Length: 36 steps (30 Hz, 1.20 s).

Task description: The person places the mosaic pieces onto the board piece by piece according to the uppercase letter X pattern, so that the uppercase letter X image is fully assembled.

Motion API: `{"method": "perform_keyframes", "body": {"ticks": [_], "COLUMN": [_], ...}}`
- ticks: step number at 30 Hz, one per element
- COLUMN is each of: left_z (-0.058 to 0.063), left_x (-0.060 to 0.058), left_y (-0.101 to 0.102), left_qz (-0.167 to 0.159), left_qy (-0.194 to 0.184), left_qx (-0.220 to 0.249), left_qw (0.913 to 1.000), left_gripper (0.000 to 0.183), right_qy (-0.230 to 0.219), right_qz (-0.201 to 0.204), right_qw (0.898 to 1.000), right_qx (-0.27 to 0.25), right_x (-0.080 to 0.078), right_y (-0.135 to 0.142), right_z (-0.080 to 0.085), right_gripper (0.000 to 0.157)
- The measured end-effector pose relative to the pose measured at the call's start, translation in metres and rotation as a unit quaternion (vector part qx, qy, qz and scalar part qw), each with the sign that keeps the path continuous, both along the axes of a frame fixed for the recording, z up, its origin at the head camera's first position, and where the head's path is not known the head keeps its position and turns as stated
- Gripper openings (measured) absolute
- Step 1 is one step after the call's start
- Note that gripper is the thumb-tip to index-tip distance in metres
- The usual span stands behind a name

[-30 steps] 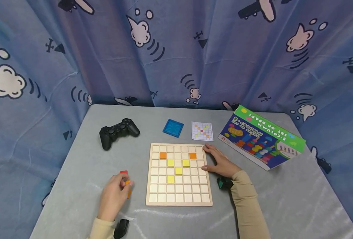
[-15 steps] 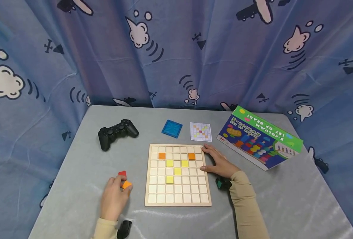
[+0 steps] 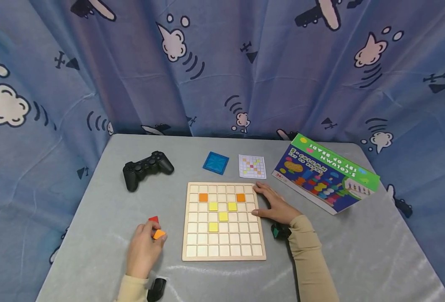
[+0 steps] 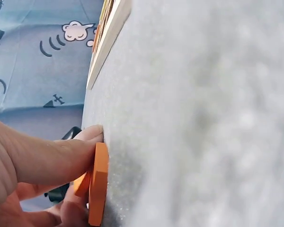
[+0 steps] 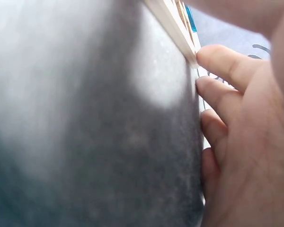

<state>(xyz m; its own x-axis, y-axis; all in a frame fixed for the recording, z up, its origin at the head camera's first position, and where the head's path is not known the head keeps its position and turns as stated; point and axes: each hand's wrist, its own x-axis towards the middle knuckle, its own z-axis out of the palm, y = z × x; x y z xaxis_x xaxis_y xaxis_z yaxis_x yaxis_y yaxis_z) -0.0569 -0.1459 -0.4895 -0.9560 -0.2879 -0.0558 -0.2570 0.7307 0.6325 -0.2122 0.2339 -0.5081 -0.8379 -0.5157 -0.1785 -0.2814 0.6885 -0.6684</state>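
Head: orange tile point(image 3: 159, 234) in left grip point(image 3: 143, 251).

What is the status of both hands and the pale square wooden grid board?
Left hand curled round flat orange tile. Right hand touching wooden grid board's right edge. Six square tiles on board. Nothing seen between left hand and board.

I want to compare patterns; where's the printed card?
In the head view, the card lies right of centre, beyond the board, between the blue square and the box.
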Motion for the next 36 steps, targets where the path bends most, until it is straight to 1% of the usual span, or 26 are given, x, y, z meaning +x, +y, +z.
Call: {"method": "perform_keyframes", "body": {"ticks": [6,11,14,16,18,19,20,23,25,27,29,33,36], "left_z": [0.001,0.007,0.015,0.022,0.029,0.032,0.035,0.042,0.044,0.044,0.043,0.038,0.032], "left_x": [-0.001,-0.002,-0.004,-0.006,-0.008,-0.009,-0.011,-0.016,-0.019,-0.023,-0.027,-0.035,-0.042], "left_y": [0.000,0.001,0.004,0.008,0.012,0.015,0.017,0.025,0.029,0.034,0.040,0.052,0.062], "left_qz": [-0.017,-0.020,-0.024,-0.031,-0.035,-0.039,-0.042,-0.064,-0.088,-0.109,-0.122,-0.129,-0.133], "left_qy": [0.039,0.067,0.059,0.041,0.016,0.004,-0.008,-0.022,-0.026,-0.025,-0.025,-0.026,-0.036], "left_qx": [0.004,0.018,0.052,0.102,0.165,0.203,0.244,0.351,0.397,0.422,0.429,0.430,0.432], "left_qw": [0.9991,0.9974,0.9966,0.9935,0.9856,0.9783,0.9688,0.9341,0.9131,0.8998,0.8945,0.8932,0.8912], "left_gripper": [0.027,0.023,0.020,0.016,0.015,0.016,0.017,0.021,0.022,0.023,0.023,0.022,0.021], "right_qy": [-0.003,-0.003,-0.003,-0.004,-0.006,-0.006,-0.007,-0.007,-0.007,-0.006,-0.005,-0.007,-0.007], "right_qz": [-0.001,0.000,0.000,-0.001,-0.002,-0.002,-0.002,-0.002,-0.002,-0.002,-0.002,-0.002,-0.001], "right_qw": [1.000,1.000,1.000,1.000,1.000,1.000,1.000,1.000,1.000,1.000,1.000,1.000,1.000], "right_qx": [0.000,-0.001,0.000,0.001,0.001,0.001,0.001,0.000,-0.001,0.000,-0.001,-0.001,-0.001], "right_x": [0.000,0.001,0.001,0.000,0.000,0.000,0.000,0.000,0.000,0.000,0.000,0.000,0.000], "right_y": [-0.001,-0.001,-0.001,-0.001,-0.001,-0.001,-0.001,-0.001,-0.001,-0.001,-0.001,0.000,0.000], "right_z": [0.002,0.002,0.002,0.001,0.001,0.001,0.001,0.002,0.001,0.001,0.001,0.001,0.001], "right_gripper": [0.086,0.086,0.086,0.086,0.086,0.086,0.086,0.086,0.086,0.086,0.086,0.086,0.086]}}
